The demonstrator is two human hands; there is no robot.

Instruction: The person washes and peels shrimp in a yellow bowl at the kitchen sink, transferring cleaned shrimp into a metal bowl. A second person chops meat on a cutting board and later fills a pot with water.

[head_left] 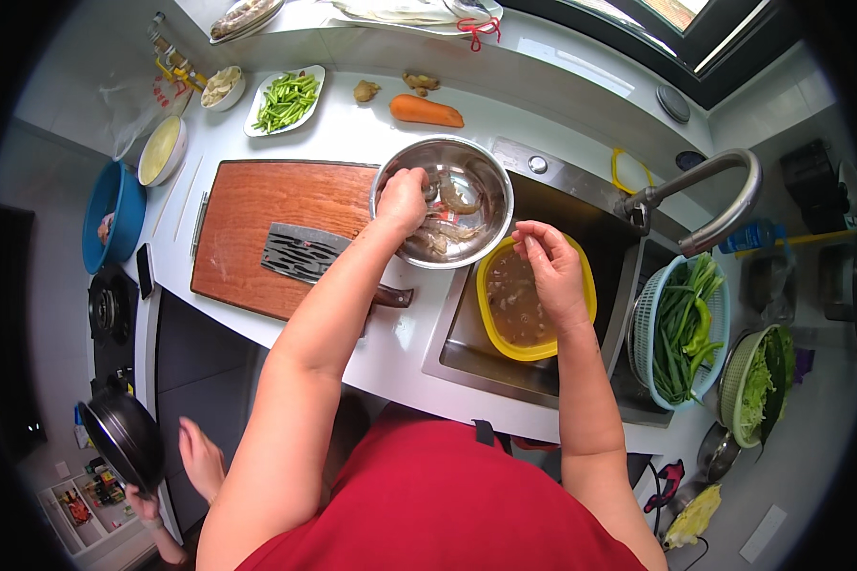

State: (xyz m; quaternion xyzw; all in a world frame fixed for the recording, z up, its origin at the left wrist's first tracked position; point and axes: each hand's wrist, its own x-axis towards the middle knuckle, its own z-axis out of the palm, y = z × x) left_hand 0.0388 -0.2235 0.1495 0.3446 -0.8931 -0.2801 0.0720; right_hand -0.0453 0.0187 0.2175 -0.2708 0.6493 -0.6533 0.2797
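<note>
Left hand is in the steel bowl, fingers closed on a shrimp; right hand hovers loosely curled, holding nothing visible, over the yellow basin.

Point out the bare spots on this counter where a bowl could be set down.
The left half of the wooden cutting board, beside the cleaver, is bare. So is the white counter between board and sink. It is crowded around the steel bowl, where the left hand reaches in, and the yellow basin under the right hand.
</note>
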